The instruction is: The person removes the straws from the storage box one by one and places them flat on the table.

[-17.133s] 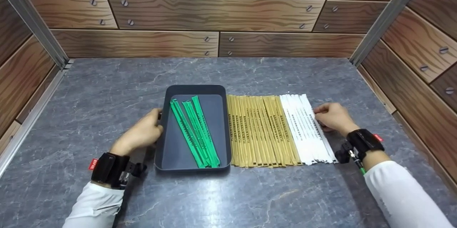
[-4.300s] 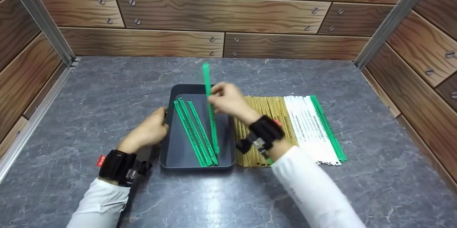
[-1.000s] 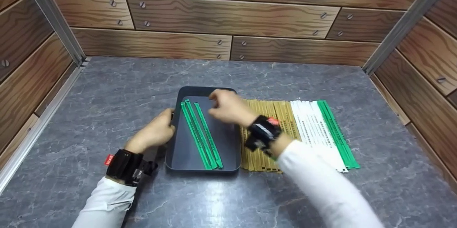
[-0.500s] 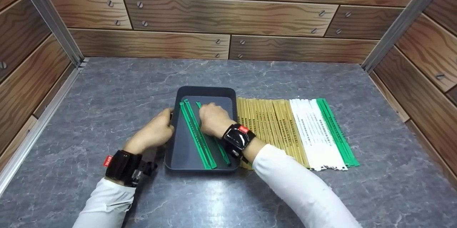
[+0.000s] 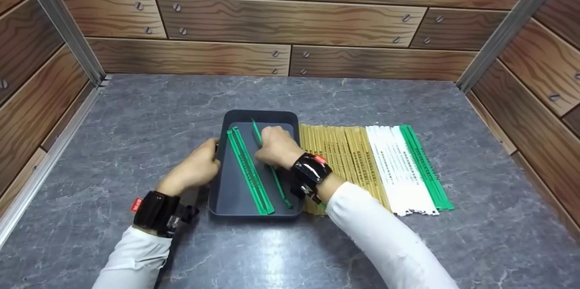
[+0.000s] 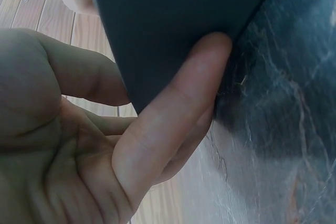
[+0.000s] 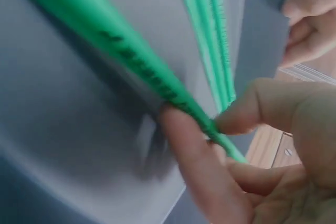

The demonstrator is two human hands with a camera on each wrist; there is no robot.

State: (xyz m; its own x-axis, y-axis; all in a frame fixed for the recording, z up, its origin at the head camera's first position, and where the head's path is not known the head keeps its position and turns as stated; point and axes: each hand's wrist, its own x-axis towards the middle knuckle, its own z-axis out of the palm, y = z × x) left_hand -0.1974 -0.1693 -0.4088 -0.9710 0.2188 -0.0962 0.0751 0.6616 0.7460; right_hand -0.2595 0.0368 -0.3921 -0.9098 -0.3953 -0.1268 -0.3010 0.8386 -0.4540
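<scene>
My left hand (image 5: pixel 195 166) grips the left side of a dark grey tray (image 5: pixel 216 207); in the left wrist view the thumb (image 6: pixel 178 87) presses against its outer wall. Inside the tray, my right hand (image 5: pixel 277 147) pinches a slim green stick packet (image 7: pixel 142 66) between thumb and fingers. That packet is turned on edge in the head view, its far end tipped up. Two more green stick packets (image 5: pixel 249 171) lie side by side at the tray's left. The right hand covers the held packet's middle in the head view.
Right of the tray lies a flat row of gold stick packets (image 5: pixel 344 157), then white ones (image 5: pixel 398 166), then green ones (image 5: pixel 426 166) at the far end. Wood-patterned walls (image 5: pixel 290 17) enclose the grey marbled tabletop (image 5: pixel 181 94).
Green packets have moved from the tray to the row's right end since the first frame. In the last second my right hand lowered into the tray and picked a packet away from the other two.
</scene>
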